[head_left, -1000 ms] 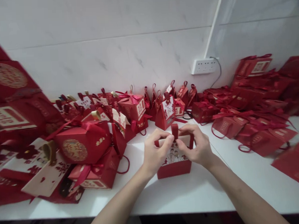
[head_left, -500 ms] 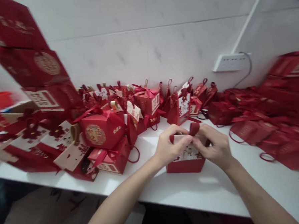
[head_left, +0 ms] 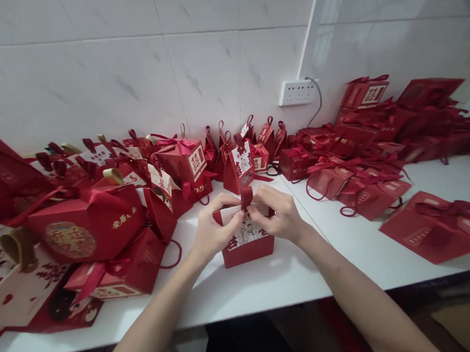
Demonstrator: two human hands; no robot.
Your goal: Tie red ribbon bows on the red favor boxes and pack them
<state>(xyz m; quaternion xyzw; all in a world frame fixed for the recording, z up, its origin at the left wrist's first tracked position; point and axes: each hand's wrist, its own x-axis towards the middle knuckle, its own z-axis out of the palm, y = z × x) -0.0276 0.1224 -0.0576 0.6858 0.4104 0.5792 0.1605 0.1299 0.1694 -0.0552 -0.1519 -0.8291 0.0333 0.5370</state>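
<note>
A small red and white gift box (head_left: 249,255) stands upright on the white table, its front printed with figures and red characters. At its top sticks up a dark red ribbon loop (head_left: 246,196). My left hand (head_left: 217,227) grips the upper left of the box, thumb near the loop. My right hand (head_left: 278,213) pinches the upper right side, thumb and fingers close to the loop's base. Both hands meet at the top edge and hide part of it. Just behind stands a similar red and white box (head_left: 240,168).
Stacked red gift boxes (head_left: 91,225) crowd the left side, with more piled boxes (head_left: 359,138) at the back right. A single red box with a bow (head_left: 438,226) lies at the right. A power strip (head_left: 298,92) is fixed to the tiled wall (head_left: 198,67).
The view has turned to the right, so the boxes and my hands appear further left. Both hands keep their hold at the top of the gift box.
</note>
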